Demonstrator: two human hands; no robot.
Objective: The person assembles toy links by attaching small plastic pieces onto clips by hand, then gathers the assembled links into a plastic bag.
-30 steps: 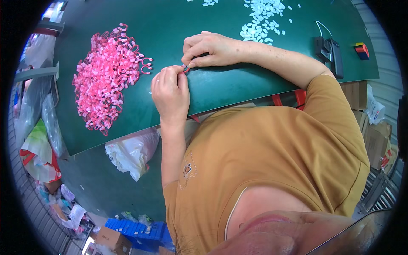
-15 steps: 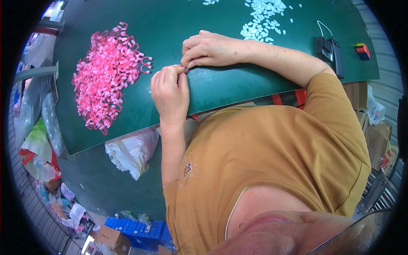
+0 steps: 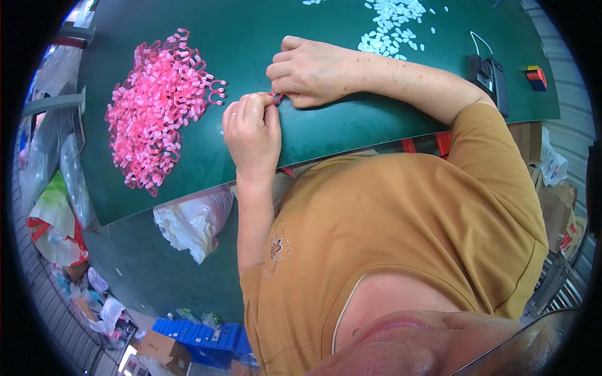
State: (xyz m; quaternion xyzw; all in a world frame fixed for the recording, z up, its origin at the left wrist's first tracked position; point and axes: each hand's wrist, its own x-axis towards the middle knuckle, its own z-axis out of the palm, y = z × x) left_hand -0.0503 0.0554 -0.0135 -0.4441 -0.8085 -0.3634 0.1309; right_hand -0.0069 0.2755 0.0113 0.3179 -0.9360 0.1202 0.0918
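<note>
Close together over the near part of the green tabletop [image 3: 338, 131], my left hand [image 3: 253, 135] and my right hand [image 3: 313, 70] are both closed in a pinch. Between their fingertips shows a small red U-shaped loop [image 3: 277, 99], mostly covered by the fingers. To the left of my left hand lies a big heap of pink U-shaped loops [image 3: 153, 109] with pale beads on them. A few loops stick out of the heap toward my hands. Beyond my right forearm, many small white oval beads [image 3: 384, 41] are scattered.
A black device with a wire loop [image 3: 486, 75] and a small red, yellow and blue block [image 3: 536, 78] sit at the table's right end. A white plastic bag [image 3: 191, 219] hangs below the near edge. Blue crates [image 3: 204, 338] and a cardboard box [image 3: 164, 351] stand on the floor.
My right hand has shifted and turned slightly, its fingers now more curled. More of the red loop shows between the two hands. My left hand has barely moved.
</note>
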